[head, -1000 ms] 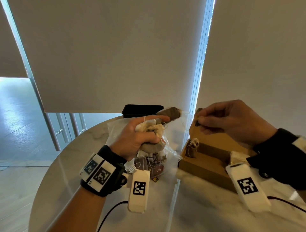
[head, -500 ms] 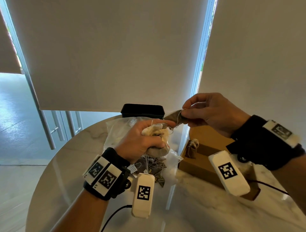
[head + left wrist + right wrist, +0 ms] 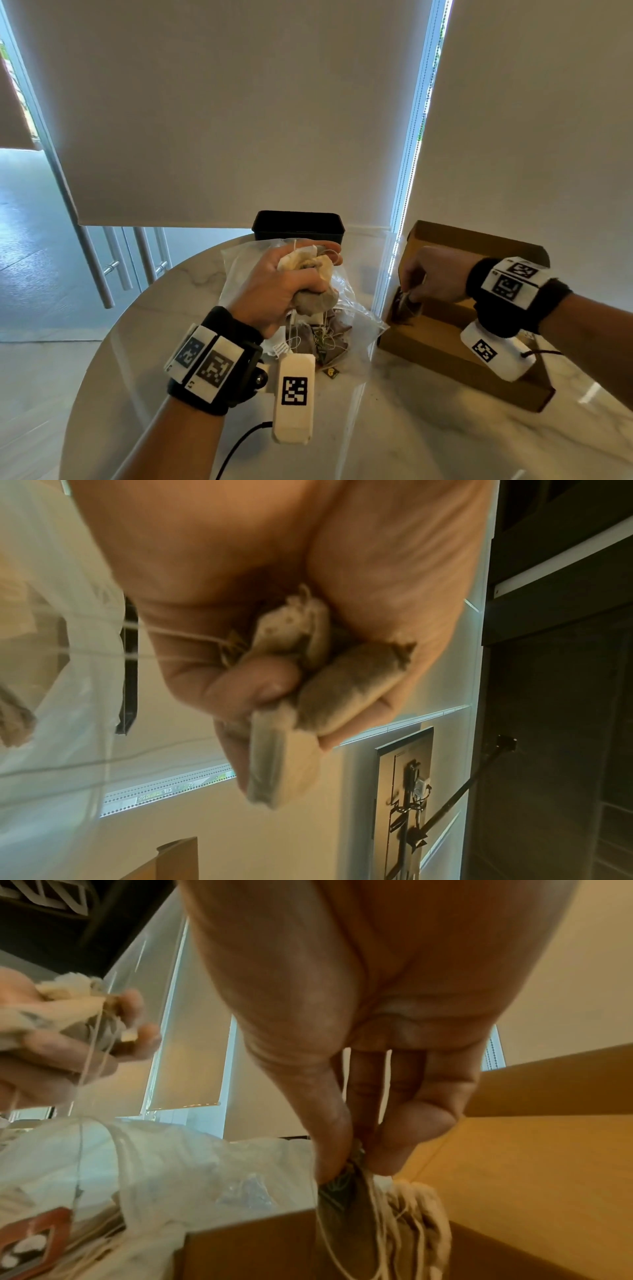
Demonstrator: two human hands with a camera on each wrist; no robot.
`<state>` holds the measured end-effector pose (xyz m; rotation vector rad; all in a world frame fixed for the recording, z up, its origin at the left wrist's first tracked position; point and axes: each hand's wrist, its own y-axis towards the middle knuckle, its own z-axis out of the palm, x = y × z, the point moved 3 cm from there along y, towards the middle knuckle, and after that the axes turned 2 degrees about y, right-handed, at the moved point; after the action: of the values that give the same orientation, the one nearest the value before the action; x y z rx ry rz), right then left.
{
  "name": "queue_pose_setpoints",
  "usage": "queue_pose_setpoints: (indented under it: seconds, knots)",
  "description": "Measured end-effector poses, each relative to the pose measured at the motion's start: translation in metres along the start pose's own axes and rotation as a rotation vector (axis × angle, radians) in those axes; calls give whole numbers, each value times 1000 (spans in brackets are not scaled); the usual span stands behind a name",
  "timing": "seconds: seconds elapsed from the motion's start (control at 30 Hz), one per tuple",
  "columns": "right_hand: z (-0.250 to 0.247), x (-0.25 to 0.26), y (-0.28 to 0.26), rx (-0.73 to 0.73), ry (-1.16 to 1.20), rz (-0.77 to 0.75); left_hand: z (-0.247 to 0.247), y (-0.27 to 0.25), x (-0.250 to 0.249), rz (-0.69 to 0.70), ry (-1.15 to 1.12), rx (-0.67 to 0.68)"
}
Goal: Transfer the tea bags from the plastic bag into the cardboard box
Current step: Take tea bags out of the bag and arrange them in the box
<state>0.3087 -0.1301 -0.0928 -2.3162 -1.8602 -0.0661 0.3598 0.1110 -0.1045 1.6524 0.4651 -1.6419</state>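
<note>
1. Head view: the left hand (image 3: 287,291) is clenched round a bunch of tea bags (image 3: 313,274), held above the plastic bag (image 3: 246,274) — probably as a ready supply for the other hand. The right hand (image 3: 433,277) reaches down into the cardboard box (image 3: 442,339), pinching one tea bag (image 3: 406,303) at its near-left corner. The box's raised lid stands behind the hand; the table (image 3: 411,428) in front lies bare.
2. Left wrist view: curled fingers (image 3: 253,685) squeeze several bags tight, strings trailing towards the plastic.
3. Right wrist view: thumb and fingertips (image 3: 407,1139) nip the bag's top just inside the box wall — another bag sits beside it, with open floor beyond.
</note>
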Motion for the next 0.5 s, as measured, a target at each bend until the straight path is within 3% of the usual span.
queue_pose_setpoints:
  seconds: [0.5]
  knots:
    - [22,9,31,71,-26,105,4,-1,0,25,-1,36]
